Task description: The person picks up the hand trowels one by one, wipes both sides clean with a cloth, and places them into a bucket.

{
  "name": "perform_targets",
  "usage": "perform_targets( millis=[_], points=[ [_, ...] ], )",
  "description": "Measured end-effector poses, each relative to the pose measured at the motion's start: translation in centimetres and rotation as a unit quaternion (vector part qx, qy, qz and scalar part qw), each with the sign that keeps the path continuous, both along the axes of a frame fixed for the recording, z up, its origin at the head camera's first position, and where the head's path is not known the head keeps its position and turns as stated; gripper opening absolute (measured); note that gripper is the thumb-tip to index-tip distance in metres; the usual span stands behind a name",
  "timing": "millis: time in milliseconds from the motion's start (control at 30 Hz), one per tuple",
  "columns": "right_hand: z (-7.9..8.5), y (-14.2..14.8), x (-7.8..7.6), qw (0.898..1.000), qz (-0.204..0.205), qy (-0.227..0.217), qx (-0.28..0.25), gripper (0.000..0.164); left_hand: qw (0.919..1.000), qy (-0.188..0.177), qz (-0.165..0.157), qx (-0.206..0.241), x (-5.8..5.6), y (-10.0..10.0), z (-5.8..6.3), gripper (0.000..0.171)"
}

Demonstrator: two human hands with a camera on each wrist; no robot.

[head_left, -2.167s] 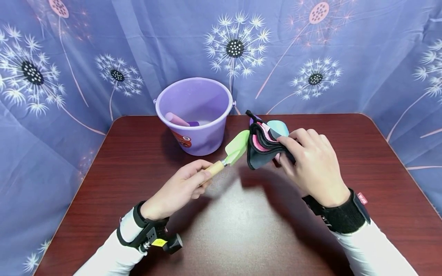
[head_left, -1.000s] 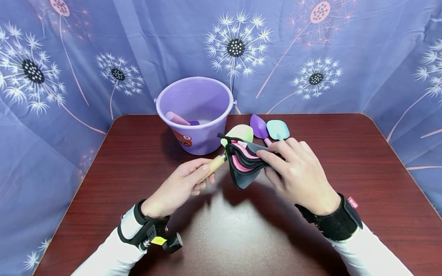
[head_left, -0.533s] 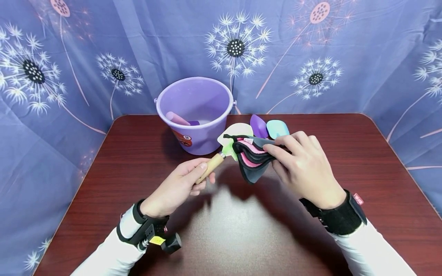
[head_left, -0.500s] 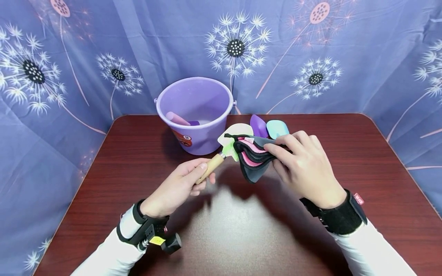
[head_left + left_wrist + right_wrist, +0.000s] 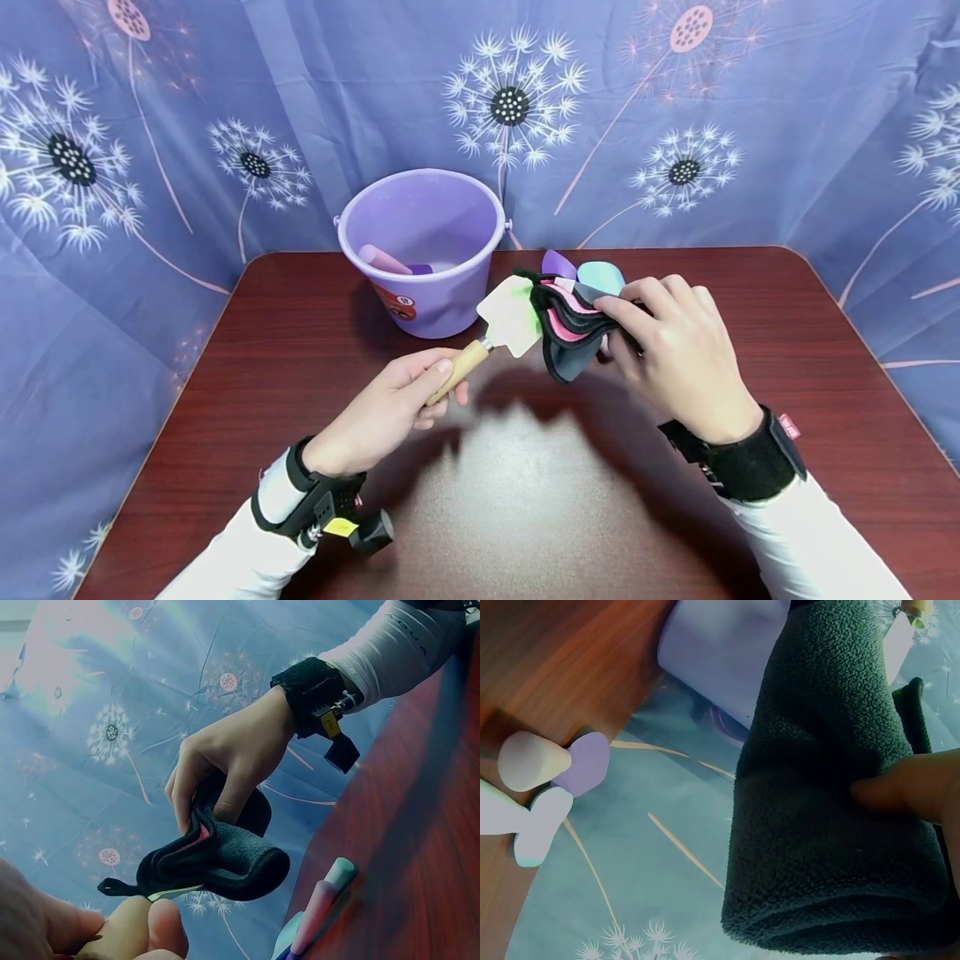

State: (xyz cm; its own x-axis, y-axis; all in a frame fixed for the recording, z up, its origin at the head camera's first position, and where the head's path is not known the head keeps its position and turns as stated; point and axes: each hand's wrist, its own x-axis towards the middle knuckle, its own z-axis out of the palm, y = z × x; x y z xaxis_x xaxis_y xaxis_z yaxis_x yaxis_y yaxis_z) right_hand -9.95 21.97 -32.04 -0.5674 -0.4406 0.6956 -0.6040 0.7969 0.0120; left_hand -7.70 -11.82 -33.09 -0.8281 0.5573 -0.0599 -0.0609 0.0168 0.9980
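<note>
In the head view my left hand point(image 5: 378, 412) grips the wooden handle of a small garden trowel point(image 5: 506, 318), its pale green blade tilted up above the table. My right hand point(image 5: 686, 362) pinches a folded towel point(image 5: 566, 362), dark grey with pink layers inside, black edging and a hanging loop. The towel's left edge overlaps the blade's right side. Seen from the right wrist, the thumb presses into the fuzzy grey towel point(image 5: 817, 765). In the left wrist view, the towel point(image 5: 247, 862) hides most of the blade beyond the left fingers point(image 5: 166, 930).
A purple bucket point(image 5: 461, 304) stands at the back of the table, with a pink-handled purple toy shovel point(image 5: 386, 260) inside. Behind the towel lie a purple toy shovel point(image 5: 557, 264) and a light blue one point(image 5: 602, 277). A floral curtain point(image 5: 420, 100) hangs behind the table.
The towel went left across the trowel's blade, then back to the right, uncovering most of it. The blade has turned its broad face upward. My left hand keeps its grip on the handle.
</note>
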Motion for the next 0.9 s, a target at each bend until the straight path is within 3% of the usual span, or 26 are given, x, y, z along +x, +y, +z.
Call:
perform_targets(
  millis=[333,533,900],
  points=[
    [-0.03,0.52,-0.23,1.000,-0.016,-0.009,-0.024,0.029,0.9998,0.011,-0.001,-0.018,0.07,0.02,0.16,0.027],
    [0.12,0.76,-0.04,0.998,-0.024,-0.045,-0.027,0.027,0.9993,0.025,0.000,-0.028,0.05,0.03,0.05,0.025],
    [0.29,0.39,0.23,0.997,-0.008,-0.071,-0.042,0.024,0.9924,0.069,0.013,-0.101,0.23,0.21,0.07,0.024]
  ],
)
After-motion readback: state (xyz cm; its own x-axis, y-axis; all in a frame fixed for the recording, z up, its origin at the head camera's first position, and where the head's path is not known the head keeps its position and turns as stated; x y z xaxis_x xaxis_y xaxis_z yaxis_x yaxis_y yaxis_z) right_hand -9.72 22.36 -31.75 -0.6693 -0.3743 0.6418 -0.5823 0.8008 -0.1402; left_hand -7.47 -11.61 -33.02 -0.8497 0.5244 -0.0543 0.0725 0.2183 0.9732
